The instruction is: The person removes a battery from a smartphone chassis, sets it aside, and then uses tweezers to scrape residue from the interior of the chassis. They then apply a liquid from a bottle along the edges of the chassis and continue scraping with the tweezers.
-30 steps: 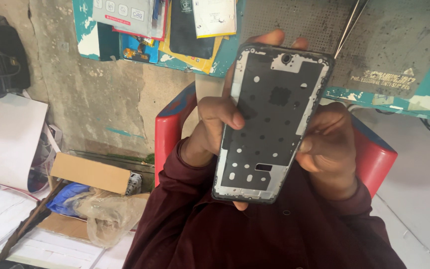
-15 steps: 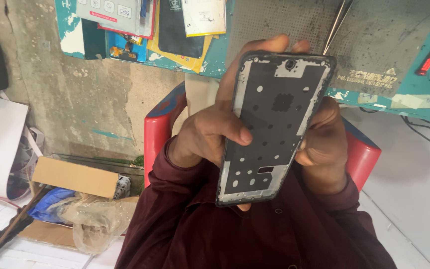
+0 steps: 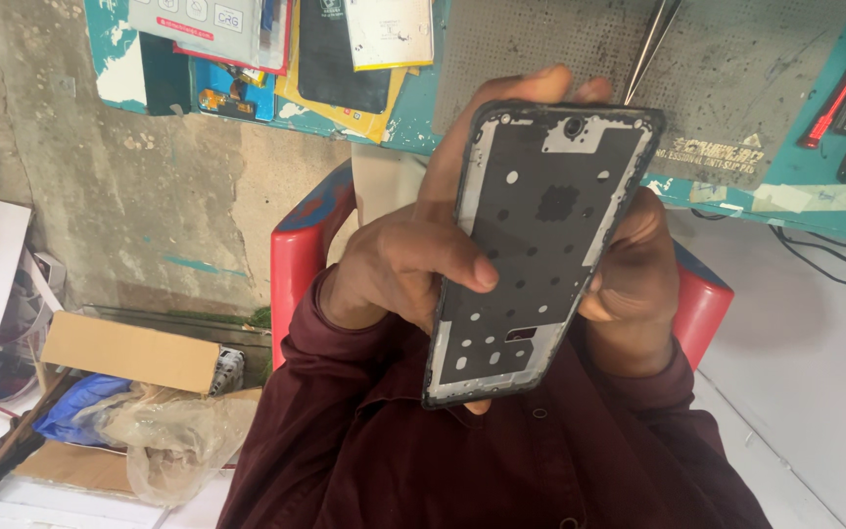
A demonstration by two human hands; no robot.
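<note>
Teal workbench edge above, rough concrete wall behind, and a phone middle frame held up close to the head camera.

Head view: the phone middle frame (image 3: 537, 250), dark with punched holes and a camera cutout at its top, sits tilted between both hands over a maroon shirt (image 3: 413, 460). The left hand (image 3: 405, 266) is closed around its left edge, thumb pressed across the face, fingers curling behind and showing above the top. The right hand (image 3: 632, 284) clamps the right edge, mostly hidden behind the frame. A red chair (image 3: 298, 257) shows behind. Thin, bare metal could flex or slip if the thumb pushes too hard mid-panel.
</note>
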